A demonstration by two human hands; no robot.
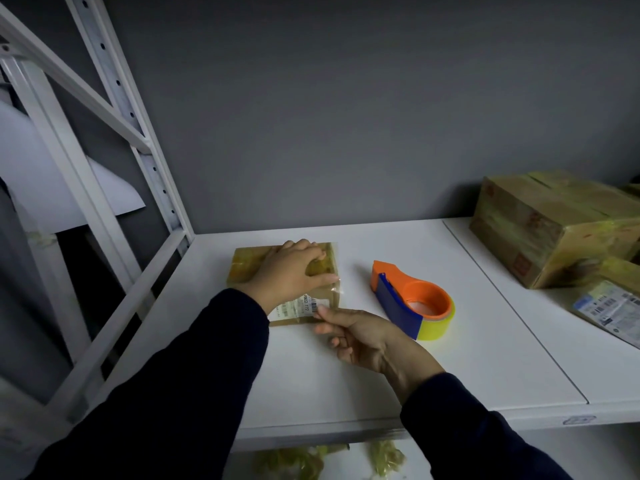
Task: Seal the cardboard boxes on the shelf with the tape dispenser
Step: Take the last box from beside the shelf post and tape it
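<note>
Head view took in a white shelf (450, 368), and on it, left of centre, sat the small box (242, 268). The left hand (287, 268) lay on top, its bent fingers clamping the box down. The right hand (360, 337) pinched at the box's near corner, thumb against forefinger, on what looked like a clear strip of tape (337, 289) (hard to be sure, it was so thin and glossy). The tape dispenser (408, 299) sat on the shelf just right of the box, nobody holding it. My guess was that this box was at the smoothing stage. Next would call for rubbing the loose end flat, then taking up the dispenser for the bigger boxes (547, 230) far right.
</note>
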